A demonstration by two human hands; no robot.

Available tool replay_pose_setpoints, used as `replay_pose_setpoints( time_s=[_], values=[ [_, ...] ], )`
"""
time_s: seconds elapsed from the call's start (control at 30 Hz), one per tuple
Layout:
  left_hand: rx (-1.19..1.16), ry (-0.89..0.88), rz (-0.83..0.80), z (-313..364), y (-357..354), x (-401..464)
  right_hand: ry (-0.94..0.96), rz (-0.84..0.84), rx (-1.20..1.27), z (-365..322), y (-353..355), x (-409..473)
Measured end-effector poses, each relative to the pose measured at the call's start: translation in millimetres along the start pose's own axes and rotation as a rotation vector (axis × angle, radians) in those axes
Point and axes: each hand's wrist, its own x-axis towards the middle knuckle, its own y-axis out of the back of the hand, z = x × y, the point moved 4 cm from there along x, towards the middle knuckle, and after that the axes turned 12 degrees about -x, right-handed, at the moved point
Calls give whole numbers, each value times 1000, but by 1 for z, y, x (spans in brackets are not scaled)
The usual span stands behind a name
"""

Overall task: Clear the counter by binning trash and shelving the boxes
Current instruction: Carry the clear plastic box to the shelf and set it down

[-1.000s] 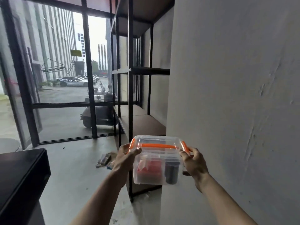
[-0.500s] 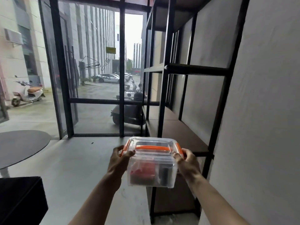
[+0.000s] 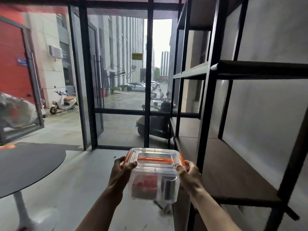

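Observation:
I hold a clear plastic box (image 3: 154, 174) with an orange handle and orange side clips at chest height in front of me. Something red and a dark cylinder show through its wall. My left hand (image 3: 120, 174) grips its left end and my right hand (image 3: 189, 175) grips its right end. The box hangs in the air just left of a black metal shelving unit (image 3: 211, 100). The unit's brown lower shelf board (image 3: 233, 165) lies to the right of the box, at about the same height.
A round black table (image 3: 28, 165) on a white pedestal stands at lower left. Ahead is a glass wall with black frames (image 3: 149, 80); scooters and cars are parked outside. A grey wall backs the shelving on the right. Grey concrete floor lies between table and shelves.
My view has swung left and moved forward: the shelving now fills the right side and the round table has come into view. Both hands keep the same grip on the box.

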Motion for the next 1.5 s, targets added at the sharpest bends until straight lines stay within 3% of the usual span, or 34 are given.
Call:
replay_pose_setpoints(
  time_s=[0.2,0.53,0.93,1.17,1.5],
  values=[
    [19,2,34,6,-19,155,-25,-28,-5,-24,-53,153],
    [39,17,48,5,-29,361,-49,-28,-31,-46,-133,331],
    [65,47,-172,5,-71,672,-142,191,-30,-78,-224,566],
    [92,152,-395,-36,-157,782,-314,336,33,-25,-213,659],
    [186,278,-695,-135,-341,866,-545,602,48,99,-131,753]
  ],
)
